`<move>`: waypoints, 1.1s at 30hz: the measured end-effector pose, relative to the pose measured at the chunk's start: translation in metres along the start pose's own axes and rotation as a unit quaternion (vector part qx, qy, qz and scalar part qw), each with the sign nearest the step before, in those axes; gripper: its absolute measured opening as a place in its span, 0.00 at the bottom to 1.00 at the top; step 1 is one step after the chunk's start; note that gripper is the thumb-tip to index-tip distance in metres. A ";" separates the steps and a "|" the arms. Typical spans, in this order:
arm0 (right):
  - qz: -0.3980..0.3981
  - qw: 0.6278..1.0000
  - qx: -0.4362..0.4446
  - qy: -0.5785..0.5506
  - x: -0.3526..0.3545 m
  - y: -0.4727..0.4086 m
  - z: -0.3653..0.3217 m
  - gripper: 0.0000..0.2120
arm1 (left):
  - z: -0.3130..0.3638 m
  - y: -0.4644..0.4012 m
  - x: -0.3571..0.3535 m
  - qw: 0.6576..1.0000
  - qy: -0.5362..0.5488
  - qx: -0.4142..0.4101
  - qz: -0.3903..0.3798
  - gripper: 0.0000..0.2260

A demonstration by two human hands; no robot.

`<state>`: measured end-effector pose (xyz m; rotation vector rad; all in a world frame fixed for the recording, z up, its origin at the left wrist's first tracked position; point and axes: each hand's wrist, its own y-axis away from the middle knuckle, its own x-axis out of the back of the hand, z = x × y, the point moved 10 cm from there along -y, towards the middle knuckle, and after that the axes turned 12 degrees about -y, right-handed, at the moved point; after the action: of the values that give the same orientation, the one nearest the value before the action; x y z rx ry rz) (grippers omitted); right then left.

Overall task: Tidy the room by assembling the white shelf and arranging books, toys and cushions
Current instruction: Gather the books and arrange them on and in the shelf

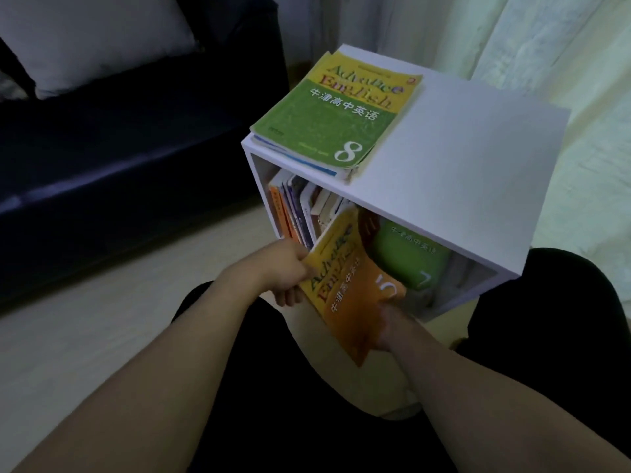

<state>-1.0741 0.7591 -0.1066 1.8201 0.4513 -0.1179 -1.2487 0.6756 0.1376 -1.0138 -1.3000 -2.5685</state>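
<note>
- Left hand gripped the left edge of an orange-and-yellow paperback textbook marked 5, fingers curled round it.
- Right hand pinched the same book's lower right edge; the cover bent there and hid the fingertips.
- Book sat tilted between both hands, its top end in the mouth of the white box-shaped shelf just beyond them.
- Behind the right hand, inside the shelf, lay a green textbook marked 7.
- Beyond the left hand, a row of upright books stood at the shelf's left side.
- On the shelf top, far from both hands, a stack topped by a green-and-yellow textbook marked 8.
- Left of the hands: dark sofa with pale grey cushion.
</note>
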 end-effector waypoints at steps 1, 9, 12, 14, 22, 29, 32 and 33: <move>0.001 1.000 0.013 -0.028 -0.008 0.012 -0.004 0.29 | 0.009 -0.003 0.000 0.999 -0.018 -0.006 0.025 0.09; 0.077 0.994 0.066 0.033 -0.046 0.053 -0.069 0.17 | 0.065 -0.034 0.017 0.963 -0.103 -0.050 0.245 0.06; 0.051 0.993 0.060 0.090 -0.060 0.043 -0.075 0.23 | 0.067 -0.049 0.010 0.954 -0.143 -0.033 0.260 0.09; 0.042 0.993 0.054 0.098 -0.062 0.036 -0.072 0.23 | 0.067 -0.058 0.003 0.957 -0.158 -0.021 0.241 0.12; 0.009 0.997 0.042 0.058 -0.074 0.026 -0.065 0.09 | 0.064 -0.061 0.017 0.939 -0.167 -0.012 0.301 0.07; 0.005 0.994 0.065 0.091 -0.088 0.027 -0.067 0.13 | 0.055 -0.043 0.012 0.936 -0.081 0.005 0.342 0.08; 0.028 0.993 0.078 0.085 -0.084 0.036 -0.069 0.12 | 0.047 -0.030 0.022 0.929 -0.061 0.001 0.366 0.06; 0.030 0.992 0.080 0.093 -0.084 0.047 -0.069 0.14 | 0.043 -0.019 0.031 0.918 -0.049 -0.003 0.393 0.06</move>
<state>-1.1451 0.7925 -0.0180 2.0102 0.5288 0.0594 -1.2572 0.7256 0.1609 -1.3288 -0.6731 -1.9150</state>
